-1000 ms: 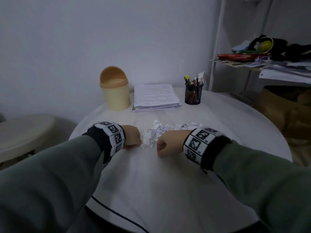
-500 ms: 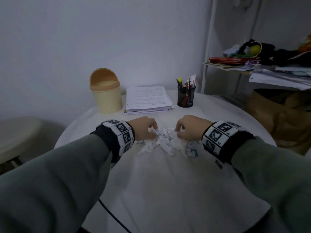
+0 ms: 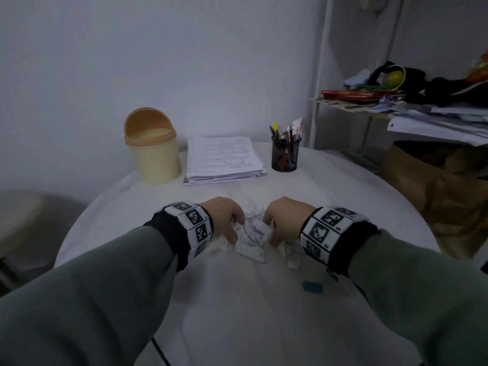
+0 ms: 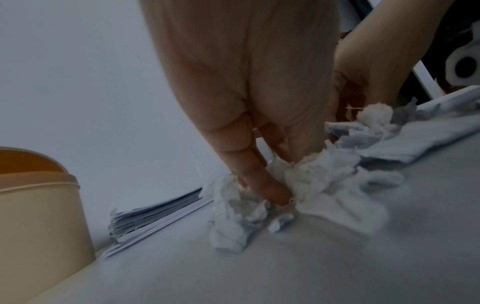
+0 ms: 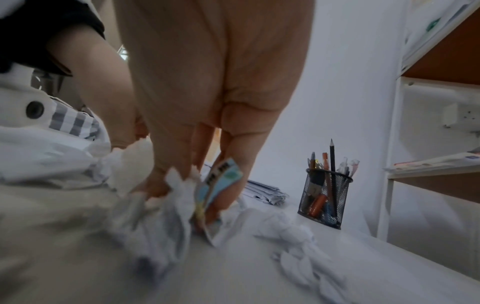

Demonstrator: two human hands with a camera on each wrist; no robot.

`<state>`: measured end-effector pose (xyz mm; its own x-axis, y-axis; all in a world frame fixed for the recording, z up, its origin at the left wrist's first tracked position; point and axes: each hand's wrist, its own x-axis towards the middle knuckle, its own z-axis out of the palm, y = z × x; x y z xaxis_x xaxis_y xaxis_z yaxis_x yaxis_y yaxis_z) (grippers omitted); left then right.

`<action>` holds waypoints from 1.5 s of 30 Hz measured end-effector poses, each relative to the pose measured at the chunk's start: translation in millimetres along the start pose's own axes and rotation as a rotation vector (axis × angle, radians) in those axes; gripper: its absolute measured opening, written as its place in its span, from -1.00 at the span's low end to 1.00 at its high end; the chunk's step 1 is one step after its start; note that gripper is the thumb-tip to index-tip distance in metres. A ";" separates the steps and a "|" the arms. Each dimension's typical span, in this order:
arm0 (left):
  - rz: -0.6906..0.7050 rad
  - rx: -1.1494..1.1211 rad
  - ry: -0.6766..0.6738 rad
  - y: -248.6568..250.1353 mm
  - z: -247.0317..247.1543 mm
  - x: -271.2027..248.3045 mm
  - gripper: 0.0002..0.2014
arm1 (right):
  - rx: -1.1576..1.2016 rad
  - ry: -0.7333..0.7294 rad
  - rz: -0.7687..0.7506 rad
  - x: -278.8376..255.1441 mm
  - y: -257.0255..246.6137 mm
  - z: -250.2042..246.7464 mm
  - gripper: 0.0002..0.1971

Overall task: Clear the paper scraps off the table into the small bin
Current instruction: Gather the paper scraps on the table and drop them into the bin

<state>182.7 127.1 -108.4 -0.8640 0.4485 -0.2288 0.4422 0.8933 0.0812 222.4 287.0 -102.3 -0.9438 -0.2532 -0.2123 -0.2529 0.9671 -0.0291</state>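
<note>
A heap of crumpled white paper scraps lies in the middle of the round white table. My left hand and right hand close in on it from either side, fingers curled into the paper. In the left wrist view my left hand digs its fingertips into the scraps. In the right wrist view my right hand pinches scraps, one with blue print. The small beige bin with a domed orange lid stands at the far left, apart from both hands.
A stack of papers and a black mesh pen holder stand at the back of the table. Loose scraps lie by my right wrist, and a small teal piece lies nearer me. A cluttered shelf is to the right.
Both hands moved forward from the near side of the scattered scraps and drew together around them. The scraps are now bunched into a tighter heap between the hands.
</note>
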 end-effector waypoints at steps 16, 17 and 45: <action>-0.040 -0.161 0.156 -10.9 -5.6 -12.2 -0.62 | 0.123 0.132 0.041 8.8 -1.7 -12.0 -0.73; -0.049 -0.165 0.159 -12.1 -7.8 -15.0 -0.62 | 0.138 0.139 0.041 8.6 -3.2 -15.0 -0.74; -0.131 -0.350 0.449 -56.4 -63.6 -73.4 -0.72 | 0.404 0.400 -0.006 16.2 -41.1 -80.8 -0.80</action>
<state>205.9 45.8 -34.4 -0.9573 0.2344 0.1692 0.2848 0.8652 0.4127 200.4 241.0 -25.6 -0.9695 -0.1730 0.1736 -0.2315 0.8789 -0.4171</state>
